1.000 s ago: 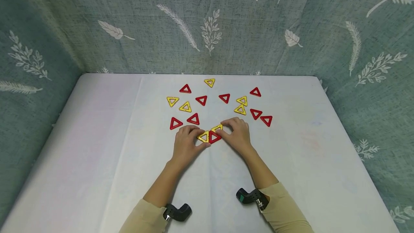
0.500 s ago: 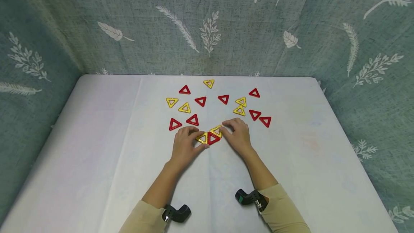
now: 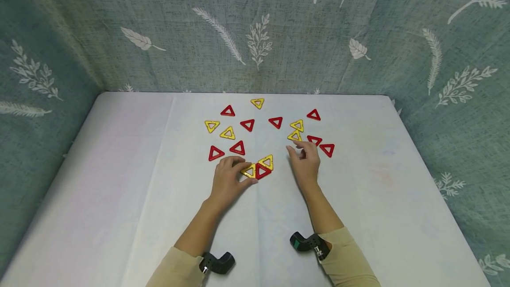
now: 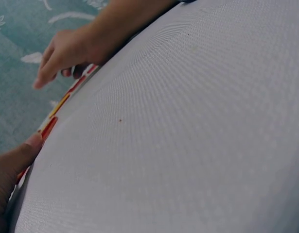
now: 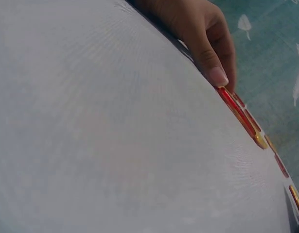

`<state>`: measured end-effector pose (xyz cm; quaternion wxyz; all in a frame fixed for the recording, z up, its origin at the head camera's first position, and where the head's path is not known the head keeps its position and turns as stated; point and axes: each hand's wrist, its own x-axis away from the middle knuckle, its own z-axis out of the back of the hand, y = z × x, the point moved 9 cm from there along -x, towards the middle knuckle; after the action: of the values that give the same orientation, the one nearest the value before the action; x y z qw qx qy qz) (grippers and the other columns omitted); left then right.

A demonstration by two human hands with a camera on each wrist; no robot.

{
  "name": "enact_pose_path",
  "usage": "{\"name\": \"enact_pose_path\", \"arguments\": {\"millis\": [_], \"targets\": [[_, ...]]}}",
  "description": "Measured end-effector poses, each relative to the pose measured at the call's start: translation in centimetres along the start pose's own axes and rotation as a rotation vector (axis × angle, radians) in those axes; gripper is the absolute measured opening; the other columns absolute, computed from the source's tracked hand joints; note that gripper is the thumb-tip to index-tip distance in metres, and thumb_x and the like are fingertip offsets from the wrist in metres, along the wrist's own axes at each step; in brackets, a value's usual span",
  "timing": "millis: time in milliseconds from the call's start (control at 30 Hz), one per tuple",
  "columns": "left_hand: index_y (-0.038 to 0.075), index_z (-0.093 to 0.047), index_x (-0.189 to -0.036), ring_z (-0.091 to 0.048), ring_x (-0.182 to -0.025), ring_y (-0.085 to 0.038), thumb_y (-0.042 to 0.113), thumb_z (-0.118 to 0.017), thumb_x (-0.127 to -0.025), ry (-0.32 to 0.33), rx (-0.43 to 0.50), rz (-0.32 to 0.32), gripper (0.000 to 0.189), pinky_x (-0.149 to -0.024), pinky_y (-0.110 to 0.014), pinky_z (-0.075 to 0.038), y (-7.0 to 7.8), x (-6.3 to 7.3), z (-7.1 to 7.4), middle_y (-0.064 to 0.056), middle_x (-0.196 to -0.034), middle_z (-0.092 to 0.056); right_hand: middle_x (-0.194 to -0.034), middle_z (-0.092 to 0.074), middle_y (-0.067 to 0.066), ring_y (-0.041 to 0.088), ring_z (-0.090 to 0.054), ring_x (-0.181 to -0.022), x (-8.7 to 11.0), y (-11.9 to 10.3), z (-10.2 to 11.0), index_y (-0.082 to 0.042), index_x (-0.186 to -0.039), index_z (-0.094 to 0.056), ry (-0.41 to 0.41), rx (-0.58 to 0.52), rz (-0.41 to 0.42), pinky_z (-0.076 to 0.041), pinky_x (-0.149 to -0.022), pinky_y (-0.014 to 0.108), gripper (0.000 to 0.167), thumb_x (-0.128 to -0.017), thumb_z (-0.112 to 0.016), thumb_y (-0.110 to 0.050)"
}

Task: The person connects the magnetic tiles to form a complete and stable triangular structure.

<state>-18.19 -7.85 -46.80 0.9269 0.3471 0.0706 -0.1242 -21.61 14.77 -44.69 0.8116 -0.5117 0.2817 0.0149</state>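
Note:
In the head view, my left hand (image 3: 230, 175) pinches a yellow triangle tile (image 3: 253, 171) with a hollow centre between thumb and fingers, flat on the table. Against its right side lies a red triangle tile (image 3: 265, 175), and a second yellow triangle tile (image 3: 272, 163) joins the red one from above. My right hand (image 3: 307, 163) hovers or rests to the right of this group, fingers loosely bent and holding nothing visible. Its fingertips are close to a loose yellow triangle tile (image 3: 292, 138) and partly cover a red triangle tile (image 3: 316, 137). The left wrist view shows my left thumb (image 4: 30, 145) touching the tiles.
More loose red and yellow triangle tiles lie scattered beyond my hands, among them a red tile (image 3: 212, 155) at left and another red tile (image 3: 332, 149) at right. The white table (image 3: 119, 180) ends at a leaf-patterned green cloth (image 3: 167, 70) behind.
My right hand has let go of the upper yellow triangle tile and moved right, towards the loose tiles. The left hand stays in place on its yellow tile.

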Motion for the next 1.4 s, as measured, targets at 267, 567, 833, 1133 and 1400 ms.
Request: {"name": "enact_pose_path", "arguments": {"millis": [267, 567, 833, 1133, 1400], "targets": [[0.014, -0.069, -0.114, -0.043, -0.116, -0.023, 0.032, -0.081, -0.073, 0.002, 0.001, -0.001, 0.047, -0.098, -0.044, -0.035, 0.1, 0.1, 0.1, -0.004, -0.118, -0.053, -0.095, -0.057, 0.014, 0.032, -0.049, -0.088, -1.1, -0.1, 1.5, -0.007, -0.1, -0.073, 0.134, 0.35, 0.042, -0.036, -0.077, 0.043, 0.028, -0.076, -0.079, -0.021], [0.015, -0.068, -0.116, -0.043, -0.116, -0.023, 0.031, -0.08, -0.075, 0.001, 0.001, -0.001, 0.045, -0.099, -0.043, -0.035, -0.1, -0.1, 0.2, -0.004, -0.119, -0.053, -0.106, -0.053, 0.012, 0.03, -0.041, -0.102, -2.6, 2.6, 0.5, -0.013, -0.11, -0.071, 0.0, 0.445, -0.177, -0.035, -0.079, 0.043, 0.038, -0.079, -0.076, -0.035], [0.014, -0.069, -0.115, -0.044, -0.115, -0.023, 0.03, -0.08, -0.075, -0.007, -0.001, -0.008, 0.044, -0.098, -0.044, -0.036, -0.1, -0.1, 0.3, -0.005, -0.117, -0.053, -0.11, -0.052, 0.011, 0.028, -0.042, -0.104, -3.3, 3.1, -0.7, -0.014, -0.116, -0.068, -0.07, 0.522, -0.206, -0.039, -0.08, 0.043, 0.045, -0.081, -0.073, -0.041], [0.015, -0.068, -0.116, -0.043, -0.116, -0.023, 0.031, -0.08, -0.075, -0.009, 0.004, 0.003, 0.045, -0.099, -0.043, -0.035, -0.2, 0.0, 0.3, -0.004, -0.118, -0.054, -0.11, -0.053, 0.011, 0.029, -0.043, -0.104, -3.7, 2.9, -1.4, -0.012, -0.113, -0.068, -0.115, 0.529, -0.19, -0.039, -0.082, 0.043, 0.046, -0.079, -0.074, -0.042], [0.014, -0.069, -0.115, -0.044, -0.115, -0.023, 0.03, -0.08, -0.074, -0.011, 0.015, 0.0, 0.045, -0.097, -0.044, -0.037, -0.1, 0.0, 0.0, -0.004, -0.118, -0.053, -0.117, -0.051, 0.011, 0.029, -0.041, -0.108, -3.9, 3.7, -1.7, -0.014, -0.118, -0.065, -0.162, 0.573, -0.233, -0.037, -0.084, 0.044, 0.05, -0.08, -0.072, -0.045]]}}
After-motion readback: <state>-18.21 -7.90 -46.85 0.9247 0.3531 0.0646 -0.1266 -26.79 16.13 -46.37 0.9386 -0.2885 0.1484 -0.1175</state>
